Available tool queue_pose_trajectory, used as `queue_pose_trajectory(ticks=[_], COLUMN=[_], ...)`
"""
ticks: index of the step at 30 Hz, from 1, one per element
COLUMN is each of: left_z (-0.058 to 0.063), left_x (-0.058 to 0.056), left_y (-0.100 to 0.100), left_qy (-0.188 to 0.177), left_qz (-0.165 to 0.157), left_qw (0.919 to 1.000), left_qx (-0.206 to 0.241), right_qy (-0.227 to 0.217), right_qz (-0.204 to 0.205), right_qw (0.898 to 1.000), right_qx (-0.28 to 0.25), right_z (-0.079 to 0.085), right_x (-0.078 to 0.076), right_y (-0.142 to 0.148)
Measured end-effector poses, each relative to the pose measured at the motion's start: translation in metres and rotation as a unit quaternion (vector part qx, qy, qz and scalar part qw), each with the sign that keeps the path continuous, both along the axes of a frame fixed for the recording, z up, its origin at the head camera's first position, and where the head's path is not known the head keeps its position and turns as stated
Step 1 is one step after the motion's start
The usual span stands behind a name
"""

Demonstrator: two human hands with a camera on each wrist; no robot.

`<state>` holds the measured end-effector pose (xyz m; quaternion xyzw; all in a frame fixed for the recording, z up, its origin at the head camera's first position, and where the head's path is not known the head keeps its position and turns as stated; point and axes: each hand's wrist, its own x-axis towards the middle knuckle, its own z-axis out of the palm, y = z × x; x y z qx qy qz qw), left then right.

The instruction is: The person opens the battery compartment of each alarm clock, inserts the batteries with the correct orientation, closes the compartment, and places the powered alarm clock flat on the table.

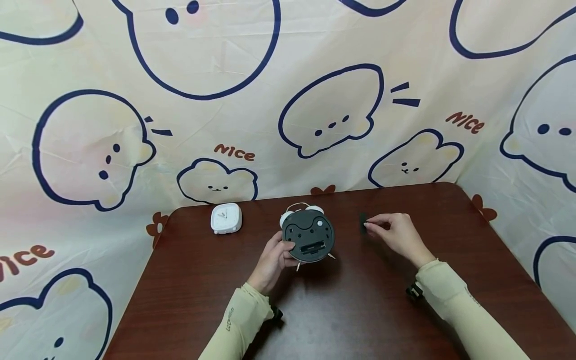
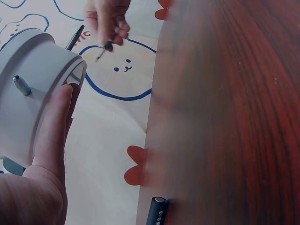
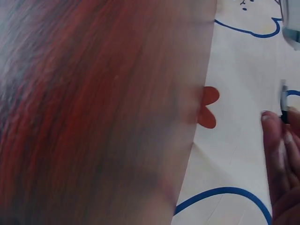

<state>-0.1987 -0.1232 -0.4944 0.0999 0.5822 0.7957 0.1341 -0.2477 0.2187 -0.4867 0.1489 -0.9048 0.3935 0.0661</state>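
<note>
My left hand (image 1: 274, 260) grips a round twin-bell alarm clock (image 1: 308, 235) by its side, above the table. The clock's dark back faces me, with its battery slot uncovered; whether a battery sits inside I cannot tell. In the left wrist view, the white casing (image 2: 33, 117) and a metal foot (image 2: 21, 85) show beside the fingers. Off to the clock's right, my right hand (image 1: 398, 237) pinches a small, thin dark piece (image 1: 363, 223). The right wrist view gives this piece (image 3: 284, 103) a pale, narrow end; its kind is unclear.
A small white square clock (image 1: 226, 218) stands at the back left of the brown table (image 1: 342, 310). One black battery (image 2: 157, 212) shows at the bottom of the left wrist view. A patterned cloth (image 1: 324, 45) hangs along the table's back edge and right side.
</note>
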Motion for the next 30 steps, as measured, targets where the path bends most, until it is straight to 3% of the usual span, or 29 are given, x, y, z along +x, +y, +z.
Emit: queue_pose_trajectory(ticks=[5,15,30], left_z=[0.001,0.001,0.002], left_x=[0.0,0.001,0.0], left_y=[0.0,-0.001,-0.004], left_qy=[0.001,0.006,0.008], left_qz=[0.001,-0.001,0.003], left_qw=[1.0,1.0,0.9999], left_qx=[0.002,0.004,-0.008], right_qy=[-0.048,-0.096,-0.117], right_qz=[0.003,0.012,-0.012], right_qw=[0.998,0.992,0.989], right_qx=[0.036,0.079,0.094], right_z=[-0.008,-0.018,-0.029], right_x=[-0.004,-0.007,-0.007], right_y=[0.006,0.011,0.011])
